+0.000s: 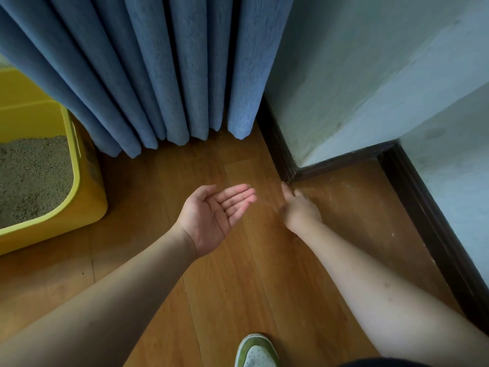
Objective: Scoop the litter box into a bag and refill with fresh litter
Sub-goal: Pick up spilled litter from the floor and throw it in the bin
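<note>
A yellow litter box (87, 200) stands on the wood floor at the left edge, holding grey-brown litter (31, 178). My left hand (214, 215) hovers palm up over the floor to the right of the box, fingers apart and nothing in it. My right hand (299, 207) reaches down to the floor by the wall corner, palm down, fingertips touching the boards where fine grains and dust lie scattered. Whether it pinches anything is hidden. No bag or scoop is in view.
Blue curtains (158, 75) hang down to the floor behind the box and hands. A pale wall (370, 75) with a dark skirting board (423, 207) forms a stepped corner at the right. A green and white shoe (256, 350) shows at the bottom.
</note>
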